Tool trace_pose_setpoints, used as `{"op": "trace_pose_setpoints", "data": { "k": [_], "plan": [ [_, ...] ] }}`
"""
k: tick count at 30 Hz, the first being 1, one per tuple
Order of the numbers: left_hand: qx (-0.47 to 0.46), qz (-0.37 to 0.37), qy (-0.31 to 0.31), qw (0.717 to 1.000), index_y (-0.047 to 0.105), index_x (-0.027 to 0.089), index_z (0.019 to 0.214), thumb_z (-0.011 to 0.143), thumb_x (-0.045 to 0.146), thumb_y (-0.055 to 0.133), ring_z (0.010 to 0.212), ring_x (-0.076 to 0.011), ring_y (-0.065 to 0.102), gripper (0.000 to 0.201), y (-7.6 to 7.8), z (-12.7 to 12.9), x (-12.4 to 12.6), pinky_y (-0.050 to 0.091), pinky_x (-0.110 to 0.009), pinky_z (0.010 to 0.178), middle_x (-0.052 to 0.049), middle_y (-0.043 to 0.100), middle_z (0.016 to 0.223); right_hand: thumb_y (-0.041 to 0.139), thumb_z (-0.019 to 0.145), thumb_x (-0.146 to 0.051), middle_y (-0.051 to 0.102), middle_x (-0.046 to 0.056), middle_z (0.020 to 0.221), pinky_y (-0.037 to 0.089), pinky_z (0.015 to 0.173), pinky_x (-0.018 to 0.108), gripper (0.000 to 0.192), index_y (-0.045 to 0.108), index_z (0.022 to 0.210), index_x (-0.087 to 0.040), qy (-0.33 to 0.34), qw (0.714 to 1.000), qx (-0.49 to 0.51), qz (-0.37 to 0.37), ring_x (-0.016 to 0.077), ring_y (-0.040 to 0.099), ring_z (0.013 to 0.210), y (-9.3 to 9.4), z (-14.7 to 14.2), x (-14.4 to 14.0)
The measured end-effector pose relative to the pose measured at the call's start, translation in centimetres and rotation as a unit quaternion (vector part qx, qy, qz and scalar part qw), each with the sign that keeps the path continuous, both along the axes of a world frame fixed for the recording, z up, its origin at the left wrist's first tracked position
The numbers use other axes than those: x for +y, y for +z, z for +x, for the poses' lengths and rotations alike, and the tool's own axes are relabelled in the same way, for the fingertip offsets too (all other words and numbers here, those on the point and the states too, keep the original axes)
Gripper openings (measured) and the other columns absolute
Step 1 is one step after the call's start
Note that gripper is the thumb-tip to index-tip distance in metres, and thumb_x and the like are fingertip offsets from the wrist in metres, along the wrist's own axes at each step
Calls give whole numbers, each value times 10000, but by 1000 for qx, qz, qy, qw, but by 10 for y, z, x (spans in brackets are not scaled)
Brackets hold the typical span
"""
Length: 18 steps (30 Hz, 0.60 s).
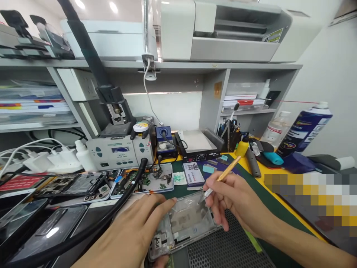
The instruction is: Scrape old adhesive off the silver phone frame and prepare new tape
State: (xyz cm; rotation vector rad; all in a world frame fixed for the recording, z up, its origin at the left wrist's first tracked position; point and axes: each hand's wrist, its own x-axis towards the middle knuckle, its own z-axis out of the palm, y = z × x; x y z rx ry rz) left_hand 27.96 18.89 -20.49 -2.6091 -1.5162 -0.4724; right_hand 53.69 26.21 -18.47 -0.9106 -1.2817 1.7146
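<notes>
Here the left hand (134,232) lies flat, fingers spread and released, pressing on the left side of an opened phone (182,223) w/ its back cover off. The phone sits on a black perforated mat (225,249) at the front edge of the green bench mat (275,203), tilted, lower end toward the person. The right hand (237,203) is clenched in a pen grip on a gold-handled knife (223,174); its silver tip touches the phone's upper right corner.

Behind the left hand, a black hose (122,201) runs across a tray (145,180) of small parts & screws; another stripped phone (72,186) lies just left of it. A grey rework station (118,152) stands behind the tray; its panel text is too small to read. A white squeeze bottle (83,154) is at its left, a blue solder-tip holder (164,139) at its right, then a hot plate (199,143).

A blue card (193,173) w/ a cartoon print lies near the knife tip; wording unreadable. At right, a blue spray can (305,128) lies tilted, label lettering blurred. A yellow bottle (242,147) is near a tool cup (230,136). The printer (223,29) on the top shelf bears a small yellow-green sticker, not legible.
</notes>
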Motion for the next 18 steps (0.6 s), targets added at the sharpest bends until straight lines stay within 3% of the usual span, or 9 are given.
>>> {"op": "trace_pose_setpoints", "data": {
  "k": [5,11,18],
  "plan": [
    [-1,31,-8,999,373,271,1452,655,121,690,1227,-254,577,870,4,5,-2,498,-389,1074,-50,563,1364,683,934,-453,703,22,683,499,362,159,308,636,861,-157,54,998,-26,26,105,646,420,-6,-2,-16],
    [43,43,4,998,301,197,1529,697,127,650,1313,-349,488,905,-8,0,-8,547,-513,1014,-145,454,1461,627,970,-500,666,-5,737,436,440,138,338,602,891,-173,58,987,-137,59,65,589,504,-7,-4,-32],
    [21,58,10,998,419,188,1414,622,106,703,1021,-279,619,845,-1,8,-5,593,-393,825,-88,554,1188,538,1009,-512,511,-43,693,378,516,213,335,593,886,-205,88,950,-279,108,99,484,570,-9,-1,-39]
  ]
}}
